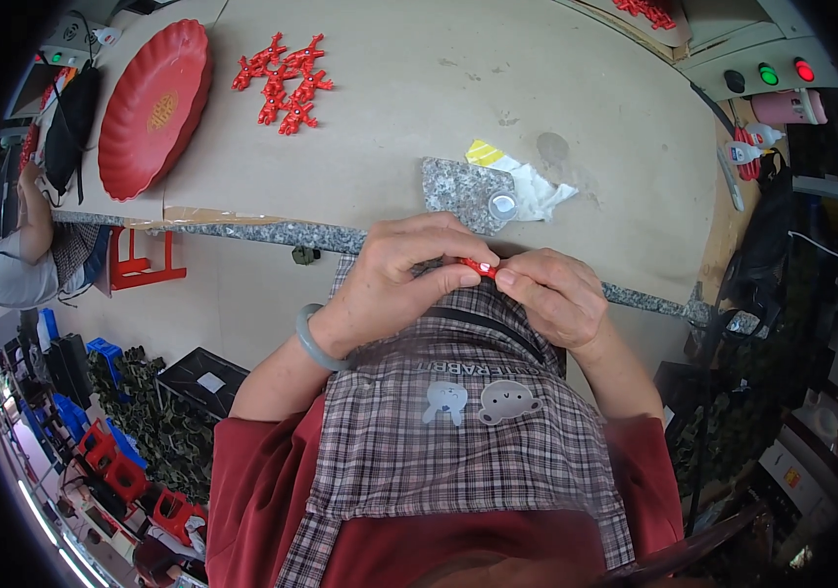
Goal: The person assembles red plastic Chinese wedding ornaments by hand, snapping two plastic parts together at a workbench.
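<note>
A small glossy red figurine [479, 267] with a white spot is pinched between the fingertips of both hands, just in front of the table edge. My left hand [409, 263], with a pale bangle at the wrist, grips it from the left. From the other side my right hand [558, 292] has thumb and forefinger closed on its right end. Most of the piece is covered by the fingers. Beyond the hands lies a speckled grey stone slab [453, 186]. A small round clear dish [502, 204] rests at its right corner, beside a crumpled white tissue [540, 191].
Several red figurines [287, 83] lie grouped at the table's far left. Next to them stands a red scalloped tray [115, 147]. White-capped bottles [762, 135] and a machine with coloured buttons [770, 73] are at the right. Another person [27, 245] works at far left, near a red stool [147, 265].
</note>
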`<state>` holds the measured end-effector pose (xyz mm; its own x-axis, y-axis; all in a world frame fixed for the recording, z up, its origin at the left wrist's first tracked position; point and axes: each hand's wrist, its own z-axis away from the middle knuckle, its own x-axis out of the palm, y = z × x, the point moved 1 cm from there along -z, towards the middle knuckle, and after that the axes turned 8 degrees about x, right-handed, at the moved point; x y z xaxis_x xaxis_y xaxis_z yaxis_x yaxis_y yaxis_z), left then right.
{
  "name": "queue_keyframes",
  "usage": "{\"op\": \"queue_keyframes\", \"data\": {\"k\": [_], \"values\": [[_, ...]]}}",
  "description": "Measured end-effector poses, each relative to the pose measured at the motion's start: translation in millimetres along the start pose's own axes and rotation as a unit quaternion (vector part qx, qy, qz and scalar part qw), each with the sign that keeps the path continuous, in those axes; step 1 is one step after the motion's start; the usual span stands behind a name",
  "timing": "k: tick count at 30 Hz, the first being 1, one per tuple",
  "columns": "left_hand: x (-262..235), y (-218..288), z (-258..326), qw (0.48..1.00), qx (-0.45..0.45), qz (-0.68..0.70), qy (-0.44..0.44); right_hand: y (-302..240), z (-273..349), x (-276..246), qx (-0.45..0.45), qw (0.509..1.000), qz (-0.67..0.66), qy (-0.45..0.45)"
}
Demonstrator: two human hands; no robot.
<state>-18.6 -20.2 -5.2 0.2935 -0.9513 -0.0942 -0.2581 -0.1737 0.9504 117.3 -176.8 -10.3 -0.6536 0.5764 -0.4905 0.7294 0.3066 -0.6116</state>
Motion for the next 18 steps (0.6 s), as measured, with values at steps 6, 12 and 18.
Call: {"op": "queue_keyframes", "data": {"k": [6,12,18], "values": [[1.1,-1.7,-0.3,1.0,0.002,-0.006,0.006,1.8,1.8,3.3,0.004,1.0,0.001,0.015],[1.3,-1.5,-0.3,1.0,-0.005,-0.005,0.007,2.6,2.1,3.6,0.006,1.0,0.0,0.018],[1.8,-2.3,0.6,1.0,-0.013,0.002,0.008,2.3,2.4,3.5,0.007,1.0,0.001,0.018]]}}
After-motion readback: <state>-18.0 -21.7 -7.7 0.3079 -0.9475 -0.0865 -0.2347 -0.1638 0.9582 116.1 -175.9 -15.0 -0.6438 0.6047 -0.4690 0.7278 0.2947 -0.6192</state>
